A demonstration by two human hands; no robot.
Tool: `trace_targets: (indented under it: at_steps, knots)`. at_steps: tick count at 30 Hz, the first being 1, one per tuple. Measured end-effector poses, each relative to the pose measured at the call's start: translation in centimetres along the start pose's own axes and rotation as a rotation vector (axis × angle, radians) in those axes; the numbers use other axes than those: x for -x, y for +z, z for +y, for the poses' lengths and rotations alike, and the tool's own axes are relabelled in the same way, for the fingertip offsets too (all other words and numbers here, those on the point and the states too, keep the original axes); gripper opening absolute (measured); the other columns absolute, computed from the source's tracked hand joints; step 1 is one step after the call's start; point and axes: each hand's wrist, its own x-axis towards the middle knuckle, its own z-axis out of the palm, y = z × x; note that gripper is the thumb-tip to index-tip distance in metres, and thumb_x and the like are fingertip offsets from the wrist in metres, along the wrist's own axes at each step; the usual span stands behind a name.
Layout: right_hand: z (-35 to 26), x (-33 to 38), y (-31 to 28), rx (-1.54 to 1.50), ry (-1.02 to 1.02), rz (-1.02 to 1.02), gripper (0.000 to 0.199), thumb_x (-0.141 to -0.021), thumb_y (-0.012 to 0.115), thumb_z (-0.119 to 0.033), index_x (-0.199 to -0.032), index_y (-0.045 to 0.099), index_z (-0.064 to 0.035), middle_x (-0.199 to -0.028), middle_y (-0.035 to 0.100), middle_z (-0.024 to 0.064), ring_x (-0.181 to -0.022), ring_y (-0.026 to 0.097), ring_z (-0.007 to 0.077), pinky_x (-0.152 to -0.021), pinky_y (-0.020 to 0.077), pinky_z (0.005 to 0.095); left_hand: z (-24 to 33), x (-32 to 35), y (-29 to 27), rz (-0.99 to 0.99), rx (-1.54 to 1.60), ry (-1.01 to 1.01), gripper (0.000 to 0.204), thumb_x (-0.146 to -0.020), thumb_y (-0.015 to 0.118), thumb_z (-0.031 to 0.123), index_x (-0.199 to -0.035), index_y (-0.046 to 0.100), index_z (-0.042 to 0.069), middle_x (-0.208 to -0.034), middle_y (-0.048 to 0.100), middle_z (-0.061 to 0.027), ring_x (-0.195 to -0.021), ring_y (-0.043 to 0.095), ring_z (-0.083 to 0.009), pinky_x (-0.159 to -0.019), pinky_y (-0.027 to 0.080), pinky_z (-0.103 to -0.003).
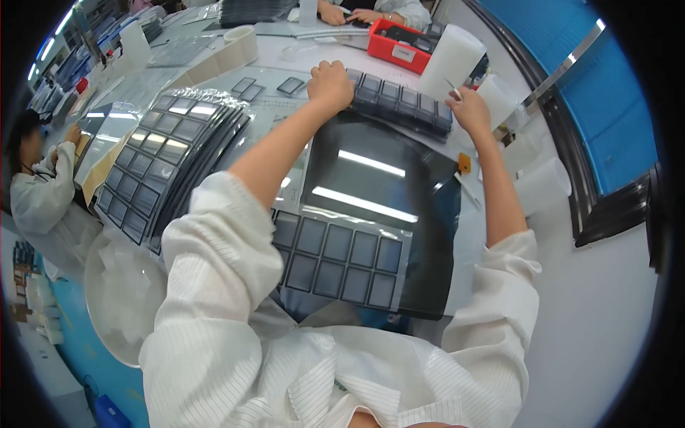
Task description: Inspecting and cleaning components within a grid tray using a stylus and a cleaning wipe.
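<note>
I have both arms stretched out over the counter (606, 299). My left hand (330, 83) is curled shut into a fist, knuckles up, pressing on the left end of a stack of dark compartment trays (403, 105) that lies across the far side of my work area; whether it grips the tray edge or only rests on it I cannot tell. My right hand (469, 108) sits at the right end of that same stack, fingers drawn together and pinched on a thin light tool (452, 88) that pokes up from it. Nearer to me, between my forearms, lies a glossy black sheet (371, 182) throwing back two bright strips of ceiling light, and just below it a grey tray (341, 258) with two rows of square dark panels. To my left a fanned pile of similar trays (160, 160) in shiny wrap leans across the counter. A white foam roll (452, 58) stands just beyond my right hand, with a red bin (396, 44) behind it near another person's hands (349, 14). A second co-worker in white (39, 192) sits far left.
</note>
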Motion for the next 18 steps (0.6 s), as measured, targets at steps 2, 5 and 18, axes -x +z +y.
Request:
trace_targets:
  at_steps: [2, 5, 18]
  knots:
    - [-1.3, 3.6, -0.7, -0.185, -0.120, 0.045, 0.022, -0.081, 0.067, -0.023, -0.094, 0.069, -0.0056, -0.093, 0.068, 0.0140, -0.085, 0.065, 0.0305, -0.075, 0.0491, 0.0385, -0.2, 3.5, -1.8, -0.032, 0.050, 0.166, 0.040, -0.083, 0.067, 0.032, -0.110, 0.058, 0.004, -0.114, 0.056, -0.0193, -0.109, 0.052, -0.0391, -0.090, 0.045, -0.045]
    - [-5.4, 11.4, -3.9, -0.448, -0.180, -0.247, 0.020, -0.085, 0.067, -0.019, -0.094, 0.067, -0.0008, -0.085, 0.067, 0.0089, -0.078, 0.061, 0.0152, -0.068, 0.0472, 0.0281, -1.2, 11.2, -7.6, -0.123, 0.311, 0.346, 0.024, -0.086, 0.063, 0.023, -0.101, 0.062, 0.005, -0.108, 0.059, -0.0153, -0.107, 0.052, -0.0352, -0.086, 0.046, -0.046]
    - [-9.0, 31.4, -9.4, -0.516, 0.178, -0.965, 0.014, -0.081, 0.070, -0.012, -0.083, 0.067, 0.0019, -0.063, 0.062, 0.0058, -0.052, 0.052, 0.0102, -0.051, 0.0415, 0.0253, -10.3, 32.2, -20.3, -0.725, 0.309, -0.624, 0.036, -0.092, 0.058, 0.033, -0.084, 0.065, -0.002, -0.064, 0.065, -0.0068, -0.049, 0.054, -0.0093, -0.048, 0.041, -0.024]
